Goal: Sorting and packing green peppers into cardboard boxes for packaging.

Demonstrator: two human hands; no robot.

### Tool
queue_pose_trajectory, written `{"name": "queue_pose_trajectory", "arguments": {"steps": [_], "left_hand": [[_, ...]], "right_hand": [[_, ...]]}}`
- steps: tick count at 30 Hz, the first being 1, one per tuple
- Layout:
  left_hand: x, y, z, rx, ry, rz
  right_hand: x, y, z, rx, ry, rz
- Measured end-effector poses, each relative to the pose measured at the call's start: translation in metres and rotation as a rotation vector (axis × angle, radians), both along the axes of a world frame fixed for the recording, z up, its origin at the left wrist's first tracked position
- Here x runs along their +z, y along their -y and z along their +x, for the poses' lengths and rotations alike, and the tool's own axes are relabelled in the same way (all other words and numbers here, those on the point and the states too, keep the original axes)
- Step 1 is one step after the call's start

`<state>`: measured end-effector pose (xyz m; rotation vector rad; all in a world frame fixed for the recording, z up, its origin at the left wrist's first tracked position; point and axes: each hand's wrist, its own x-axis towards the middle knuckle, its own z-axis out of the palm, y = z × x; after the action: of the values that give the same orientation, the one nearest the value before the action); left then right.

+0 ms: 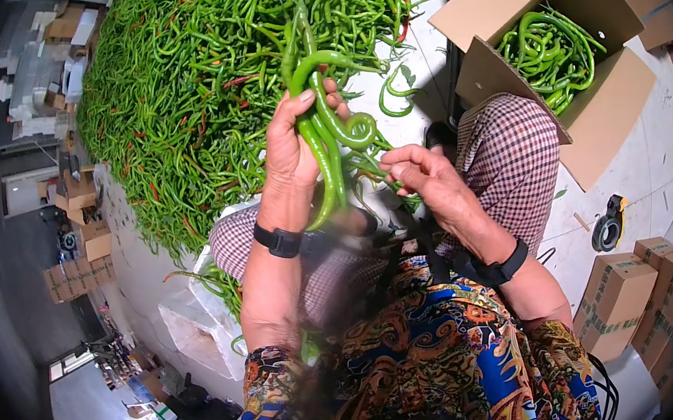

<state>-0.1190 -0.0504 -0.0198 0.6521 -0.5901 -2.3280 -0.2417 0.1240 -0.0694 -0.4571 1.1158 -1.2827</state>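
My left hand point(298, 137) is raised before my lap, closed around a small bunch of long green chili peppers point(324, 156). One of these peppers ends in a tight curl, and others hang down past the wrist. To the right, my right hand point(424, 173) has its fingers bent and thumb near the index finger. Thin green peppers show behind those fingertips; whether they are gripped or only lie beneath, I cannot tell. A large heap of green chili peppers point(190, 69), with a few red ones mixed in, spreads ahead and to the left.
An open cardboard box point(494, 79) at upper right contains green peppers. A tape dispenser point(608, 225) lies on the tiled floor, near stacked taped cartons point(616, 298). Beside my left leg is a white foam box point(202, 325). One loose curled pepper point(394, 111) rests on the floor.
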Motion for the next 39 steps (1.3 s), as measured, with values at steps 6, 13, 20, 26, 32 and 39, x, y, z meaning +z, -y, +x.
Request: {"name": "queue_pose_trajectory", "arguments": {"steps": [6, 13, 20, 26, 32, 39], "left_hand": [[0.022, 0.001, -0.042, -0.161, -0.066, 0.008], [0.066, 0.002, -0.131, -0.361, -0.032, -0.004], [0.090, 0.000, -0.226, -0.559, -0.002, -0.148], [0.136, -0.015, -0.274, -0.528, 0.165, -1.134], [0.125, -0.037, -0.317, -0.569, -0.039, -1.835], [0.065, -0.055, -0.335, -0.600, -0.286, -2.459]], "right_hand": [[-0.023, -0.006, 0.007, -0.014, -0.009, -0.230], [-0.042, -0.005, 0.030, 0.020, -0.210, -0.281], [-0.013, -0.009, 0.027, 0.102, -0.499, -0.196], [-0.006, -0.015, 0.024, 0.011, -0.494, -0.357], [-0.012, -0.013, 0.031, 0.067, -0.526, -0.229], [-0.009, -0.011, 0.036, 0.130, -0.373, -0.240]]}}
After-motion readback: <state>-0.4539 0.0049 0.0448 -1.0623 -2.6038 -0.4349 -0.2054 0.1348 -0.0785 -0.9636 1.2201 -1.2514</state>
